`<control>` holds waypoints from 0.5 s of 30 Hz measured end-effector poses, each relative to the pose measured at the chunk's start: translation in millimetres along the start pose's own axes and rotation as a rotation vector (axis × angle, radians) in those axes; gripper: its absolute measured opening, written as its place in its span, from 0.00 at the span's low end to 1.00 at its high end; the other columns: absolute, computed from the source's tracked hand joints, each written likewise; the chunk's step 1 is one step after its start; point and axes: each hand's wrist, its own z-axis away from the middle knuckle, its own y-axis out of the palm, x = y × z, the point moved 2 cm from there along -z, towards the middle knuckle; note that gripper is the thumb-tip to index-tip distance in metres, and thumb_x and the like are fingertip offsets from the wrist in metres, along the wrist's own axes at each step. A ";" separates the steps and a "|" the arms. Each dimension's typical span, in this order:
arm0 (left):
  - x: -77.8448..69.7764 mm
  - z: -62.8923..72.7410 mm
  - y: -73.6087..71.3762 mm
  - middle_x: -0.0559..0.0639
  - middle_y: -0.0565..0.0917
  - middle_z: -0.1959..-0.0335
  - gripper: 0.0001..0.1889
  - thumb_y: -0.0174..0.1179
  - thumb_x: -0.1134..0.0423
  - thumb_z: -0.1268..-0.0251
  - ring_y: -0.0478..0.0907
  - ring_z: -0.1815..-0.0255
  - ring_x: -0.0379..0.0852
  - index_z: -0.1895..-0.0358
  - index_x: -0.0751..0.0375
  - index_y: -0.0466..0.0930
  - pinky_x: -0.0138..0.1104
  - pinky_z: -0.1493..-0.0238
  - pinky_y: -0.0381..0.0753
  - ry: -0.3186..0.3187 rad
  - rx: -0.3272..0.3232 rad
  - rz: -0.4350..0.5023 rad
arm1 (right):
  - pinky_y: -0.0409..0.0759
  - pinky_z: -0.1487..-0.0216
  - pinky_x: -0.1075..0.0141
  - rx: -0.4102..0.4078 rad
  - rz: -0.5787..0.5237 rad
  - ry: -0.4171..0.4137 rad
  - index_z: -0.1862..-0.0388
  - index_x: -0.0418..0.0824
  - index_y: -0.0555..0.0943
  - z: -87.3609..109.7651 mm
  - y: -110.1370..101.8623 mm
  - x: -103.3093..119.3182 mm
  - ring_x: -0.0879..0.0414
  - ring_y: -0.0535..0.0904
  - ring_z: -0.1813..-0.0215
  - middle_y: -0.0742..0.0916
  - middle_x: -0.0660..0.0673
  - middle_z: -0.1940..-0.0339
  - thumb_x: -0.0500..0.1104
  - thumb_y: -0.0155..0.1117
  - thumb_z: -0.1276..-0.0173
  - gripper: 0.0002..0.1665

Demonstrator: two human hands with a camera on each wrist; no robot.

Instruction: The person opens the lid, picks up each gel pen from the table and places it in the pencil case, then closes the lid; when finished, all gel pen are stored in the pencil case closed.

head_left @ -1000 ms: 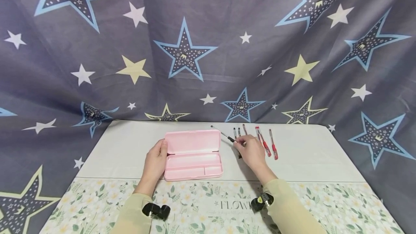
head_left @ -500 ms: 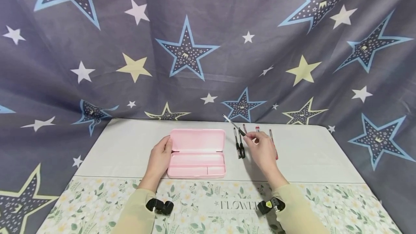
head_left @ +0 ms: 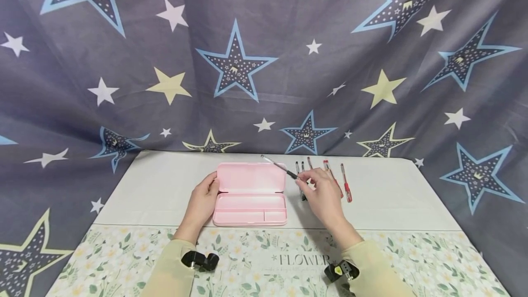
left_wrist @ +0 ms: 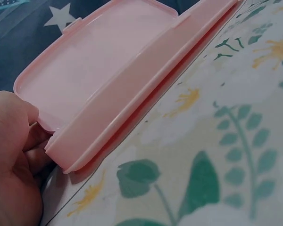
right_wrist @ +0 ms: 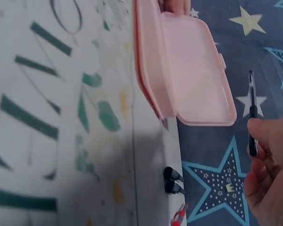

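A pink pencil case lies open on the table, its lid raised at the back and its compartments bare. My left hand grips the left side, thumb at the lid's edge and fingers behind it in the left wrist view. To the right of the case, my right hand pinches a black-gripped clear pen between thumb and fingers. That pen slants up and left, and its far end overlaps the lid's top right corner in the head view. Two black pens lie partly hidden behind the right hand.
Several red pens lie right of and behind the right hand. A white cover with a floral front part spreads over the table. A star-patterned curtain hangs along the back and sides.
The pencil case and left hand have shifted slightly right. My right hand moved right with the pen tipped up, then came back left, and the pen now lies flatter.
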 end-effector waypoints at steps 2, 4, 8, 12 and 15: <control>-0.1 -0.1 -0.1 0.61 0.79 0.23 0.24 0.48 0.58 0.07 0.70 0.18 0.60 0.19 0.59 0.74 0.55 0.16 0.65 0.005 0.001 0.004 | 0.81 0.58 0.55 0.031 0.009 -0.040 0.56 0.45 0.93 2.1 4.7 3.5 0.50 0.83 0.55 0.90 0.50 0.57 0.43 0.82 0.28 0.06; -0.5 -0.2 -0.1 0.61 0.79 0.24 0.23 0.48 0.58 0.07 0.70 0.18 0.60 0.19 0.59 0.75 0.55 0.17 0.65 0.009 0.001 0.007 | 0.81 0.59 0.55 0.071 0.010 -0.075 0.56 0.45 0.93 4.0 9.6 7.0 0.52 0.82 0.55 0.90 0.51 0.57 0.43 0.82 0.28 0.06; -0.8 0.1 0.0 0.62 0.79 0.24 0.23 0.48 0.59 0.08 0.71 0.19 0.61 0.20 0.60 0.75 0.56 0.17 0.65 0.020 -0.004 0.006 | 0.84 0.56 0.55 0.149 0.009 -0.133 0.58 0.47 0.92 6.4 20.1 12.7 0.53 0.83 0.54 0.90 0.53 0.57 0.43 0.82 0.29 0.05; -0.1 0.4 -0.4 0.62 0.79 0.24 0.23 0.48 0.59 0.07 0.71 0.19 0.61 0.20 0.60 0.75 0.57 0.17 0.65 0.023 -0.007 0.002 | 0.86 0.53 0.55 0.208 0.019 -0.176 0.60 0.49 0.91 8.0 29.5 18.9 0.53 0.84 0.53 0.89 0.54 0.58 0.44 0.83 0.31 0.06; 0.0 0.9 -1.2 0.62 0.79 0.24 0.23 0.48 0.58 0.07 0.70 0.18 0.60 0.19 0.59 0.75 0.56 0.17 0.65 0.017 -0.003 0.007 | 0.86 0.51 0.54 0.255 0.037 -0.190 0.59 0.48 0.92 9.1 35.9 23.6 0.53 0.84 0.52 0.89 0.53 0.58 0.44 0.83 0.31 0.06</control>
